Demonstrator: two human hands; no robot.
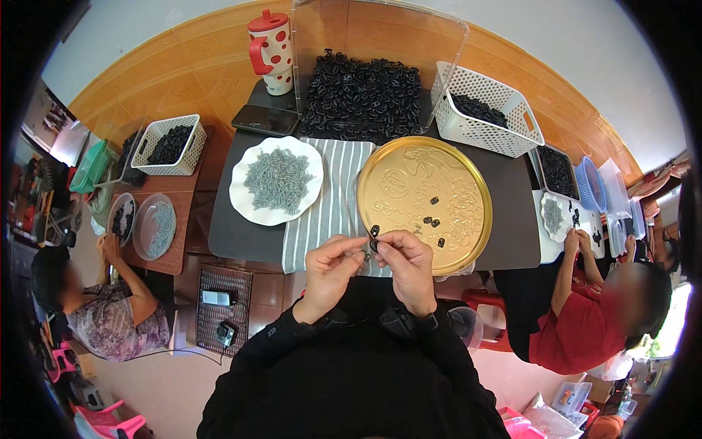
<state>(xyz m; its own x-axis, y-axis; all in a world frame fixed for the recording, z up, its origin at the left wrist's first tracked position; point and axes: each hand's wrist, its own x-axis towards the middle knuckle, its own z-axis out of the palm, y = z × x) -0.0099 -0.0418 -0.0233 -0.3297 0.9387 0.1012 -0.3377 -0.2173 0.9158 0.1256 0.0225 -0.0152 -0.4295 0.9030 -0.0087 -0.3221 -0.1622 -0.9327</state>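
Over the near edge of a round gold tray (479,241), my two hands meet at the fingertips. My right hand (409,269) is closed, pinching a small black plastic part (374,245) between thumb and index finger. The left index finger reaches to that same part. The other fingers of my left hand (329,276) are curled in; a small greyish bit shows by the fingertips, too small to name. Several similar black parts (428,220) lie on the tray. To the left, a white scalloped plate (238,197) holds a heap of grey metal screws (278,179).
A clear bin (457,44) of black parts stands at the back, beside a spotted tumbler (272,55) and a phone (265,120). A white basket (504,139) is at back right. A striped cloth (322,234) lies under my hands. One person works on each side.
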